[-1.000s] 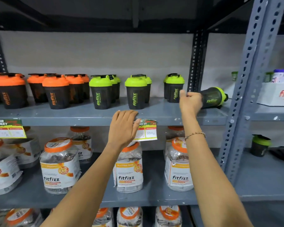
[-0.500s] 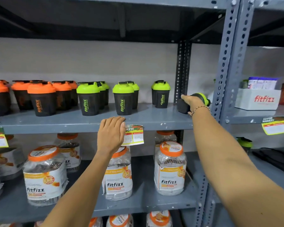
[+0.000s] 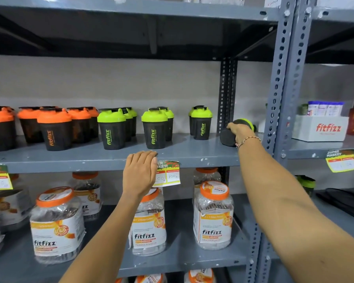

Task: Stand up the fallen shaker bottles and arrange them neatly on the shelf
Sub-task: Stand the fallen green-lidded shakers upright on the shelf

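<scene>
— What's the setting?
— A grey painted steel shelf (image 3: 192, 158) with perforated uprights, against a pale wall.
— And the grip?
— The right hand (image 3: 240, 131) is clenched around a fallen shaker bottle (image 3: 228, 137), a matte black tapered cup with a green lid, lying on its side at the shelf's right end. The left hand (image 3: 140, 172) rests flat and released on the shelf's front edge.
— Beyond that?
— Upright green-lidded shakers (image 3: 154, 129) stand left of it, then orange-lidded shakers (image 3: 54, 129).

At right of centre, the right hand (image 3: 240, 133) wraps a fallen black plastic shaker bottle with a green lid (image 3: 227, 137) — apparently tilted, its base toward the camera — on the grey metal shelf (image 3: 192, 155). The left hand (image 3: 140, 172) rests flat on the shelf's front edge, lower centre.
</scene>
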